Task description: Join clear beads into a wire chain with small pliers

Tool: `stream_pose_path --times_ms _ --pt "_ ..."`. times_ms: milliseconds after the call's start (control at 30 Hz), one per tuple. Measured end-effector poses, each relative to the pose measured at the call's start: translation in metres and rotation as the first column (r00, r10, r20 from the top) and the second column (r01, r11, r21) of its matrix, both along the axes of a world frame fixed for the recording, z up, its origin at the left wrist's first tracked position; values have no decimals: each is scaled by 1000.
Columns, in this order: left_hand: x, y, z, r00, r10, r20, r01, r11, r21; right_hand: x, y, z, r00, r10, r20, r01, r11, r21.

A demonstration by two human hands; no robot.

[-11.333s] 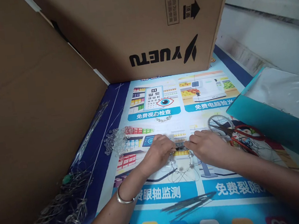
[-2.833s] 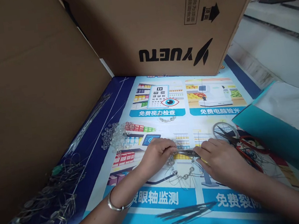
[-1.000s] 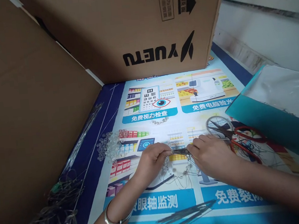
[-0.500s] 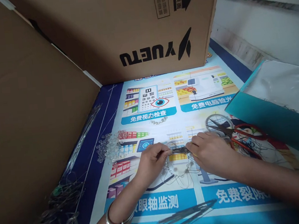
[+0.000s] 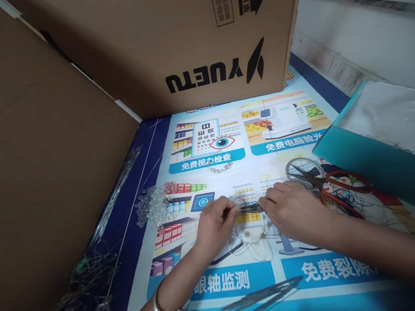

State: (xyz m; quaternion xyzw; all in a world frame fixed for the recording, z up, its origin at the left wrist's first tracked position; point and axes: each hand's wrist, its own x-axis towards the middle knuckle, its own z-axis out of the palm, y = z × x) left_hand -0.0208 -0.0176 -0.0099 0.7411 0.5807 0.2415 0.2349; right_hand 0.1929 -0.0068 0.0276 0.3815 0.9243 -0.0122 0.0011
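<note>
My left hand [image 5: 214,224] is closed in a pinch on thin wire strung with clear beads [image 5: 251,235], which loops on the printed mat below my fingers. My right hand [image 5: 290,208] is closed around small dark pliers [image 5: 250,209], whose tip meets the wire right at my left fingertips. A silver bangle [image 5: 167,308] rings my left wrist. Both hands rest low on the blue and white printed mat [image 5: 228,282].
A pile of clear beads [image 5: 153,205] lies left of my hands. Red-handled scissors [image 5: 325,185] lie to the right beside a teal box [image 5: 375,162]. A short beaded piece [image 5: 220,168] lies farther back. Cardboard boxes [image 5: 181,44] stand behind and left. Wire tangles [image 5: 81,297] and cut wires [image 5: 259,296] lie nearby.
My hands stay joined at the wire and pliers, with only small shifts. The view has tilted slightly between frames.
</note>
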Motion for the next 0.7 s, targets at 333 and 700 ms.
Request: stream_pose_path --times_ms 333,700 --pt "1 1 4 999 1 35 1 998 -56 0 1 -3 1000 -10 -15 10 1000 -9" --pt "0 3 3 999 -35 39 38 997 -66 1 4 -3 1000 3 -18 -3 1000 -10"
